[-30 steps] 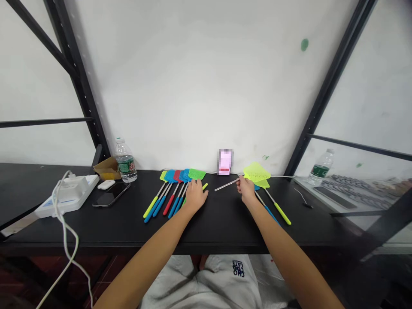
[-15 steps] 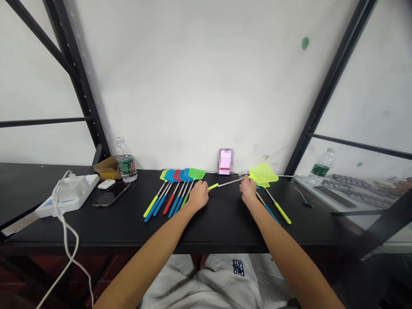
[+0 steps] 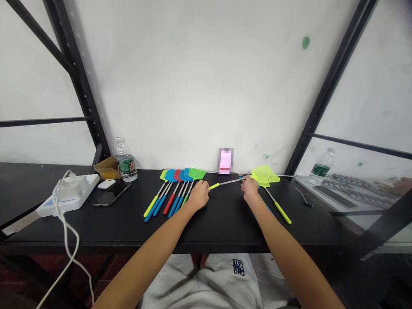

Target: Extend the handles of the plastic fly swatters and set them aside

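Note:
Between my two hands a yellow fly swatter [image 3: 231, 181] is stretched across the table, its metal rod showing. My left hand [image 3: 198, 195] is closed round its yellow handle, and my right hand [image 3: 250, 188] is closed near the head end of the rod. The mesh head [image 3: 265, 174] sticks out past my right fingers. Under and beside my right hand lie a yellow-handled swatter [image 3: 282, 213] and a blue one, the latter mostly hidden by my forearm. Left of my left hand, a row of several swatters [image 3: 170, 201] in yellow, blue, red and green lies side by side, heads toward the wall.
A lit phone [image 3: 225, 161] leans on the wall. At left are a water bottle [image 3: 126, 161], a cardboard box [image 3: 108, 168], a white case [image 3: 106, 184], a dark phone [image 3: 112, 194] and a power strip [image 3: 69, 195] with cables. A short cable [image 3: 304, 198] lies right; black frame posts flank the table [image 3: 219, 227].
My right hand has shifted slightly right with the swatter's rod and head. The rod and yellow handle, apart a second ago, now meet in one line between my hands.

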A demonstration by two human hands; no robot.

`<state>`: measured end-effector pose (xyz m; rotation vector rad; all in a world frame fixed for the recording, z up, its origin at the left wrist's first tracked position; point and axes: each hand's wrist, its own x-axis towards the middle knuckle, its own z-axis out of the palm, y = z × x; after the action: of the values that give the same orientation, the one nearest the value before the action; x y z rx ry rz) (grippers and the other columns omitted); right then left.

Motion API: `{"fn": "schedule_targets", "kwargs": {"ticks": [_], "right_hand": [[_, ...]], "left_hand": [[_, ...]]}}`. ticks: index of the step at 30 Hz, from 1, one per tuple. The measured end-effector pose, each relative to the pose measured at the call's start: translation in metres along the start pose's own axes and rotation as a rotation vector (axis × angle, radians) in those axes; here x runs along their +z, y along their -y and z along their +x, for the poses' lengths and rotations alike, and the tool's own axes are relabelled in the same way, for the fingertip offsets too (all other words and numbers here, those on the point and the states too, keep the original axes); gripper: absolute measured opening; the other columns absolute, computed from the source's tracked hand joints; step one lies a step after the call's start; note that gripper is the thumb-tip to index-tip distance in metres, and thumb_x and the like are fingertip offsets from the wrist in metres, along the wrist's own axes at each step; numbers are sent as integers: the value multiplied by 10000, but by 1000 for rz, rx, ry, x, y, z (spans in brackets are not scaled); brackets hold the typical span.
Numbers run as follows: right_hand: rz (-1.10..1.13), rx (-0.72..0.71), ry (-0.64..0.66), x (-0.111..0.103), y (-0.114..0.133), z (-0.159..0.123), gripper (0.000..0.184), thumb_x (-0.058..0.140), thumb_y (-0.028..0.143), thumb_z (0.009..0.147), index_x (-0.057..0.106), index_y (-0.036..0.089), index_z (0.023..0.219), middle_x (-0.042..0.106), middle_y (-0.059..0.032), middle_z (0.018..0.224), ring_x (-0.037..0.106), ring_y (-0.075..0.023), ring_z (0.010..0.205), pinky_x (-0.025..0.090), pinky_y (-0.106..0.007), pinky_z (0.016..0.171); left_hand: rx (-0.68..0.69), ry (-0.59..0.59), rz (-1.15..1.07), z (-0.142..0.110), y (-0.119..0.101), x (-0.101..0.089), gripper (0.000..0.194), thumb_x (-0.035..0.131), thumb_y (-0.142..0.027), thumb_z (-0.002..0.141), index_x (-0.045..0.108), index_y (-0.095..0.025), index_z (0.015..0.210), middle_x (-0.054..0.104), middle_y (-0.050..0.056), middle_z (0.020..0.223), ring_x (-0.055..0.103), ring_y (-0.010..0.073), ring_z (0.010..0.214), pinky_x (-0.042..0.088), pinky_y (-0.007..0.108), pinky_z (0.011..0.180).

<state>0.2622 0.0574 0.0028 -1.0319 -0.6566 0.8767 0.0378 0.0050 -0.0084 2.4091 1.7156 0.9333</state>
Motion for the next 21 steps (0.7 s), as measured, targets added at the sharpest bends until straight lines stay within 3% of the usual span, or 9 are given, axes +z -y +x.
{"fn": "schedule_targets", "kwargs": {"ticks": [6,10,21], "right_hand": [[15,22,-46,-2,10,-1,190,488,209,866,455,185,680,308,98,417,290,-51,320,181,-159,301],[33,38,-47,-2,13,-1,186,468,188,865,453,183,679,299,101,401,275,-51,321,171,-155,305],[23,-27,50,-1,10,-4,236,545,309,855,455,188,674,301,103,450,264,-42,325,163,-166,317]], "left_hand": [[213,-16,-147,-3,-1,1,99,442,-130,892,511,-198,871,522,37,939,519,164,846,426,294,780],[284,-21,-213,-5,-3,3,100,436,-137,890,511,-202,880,531,30,926,524,156,833,429,281,761],[145,65,-163,-8,-14,-2,116,457,-259,919,552,-201,952,632,35,869,583,174,800,393,270,689]]}}
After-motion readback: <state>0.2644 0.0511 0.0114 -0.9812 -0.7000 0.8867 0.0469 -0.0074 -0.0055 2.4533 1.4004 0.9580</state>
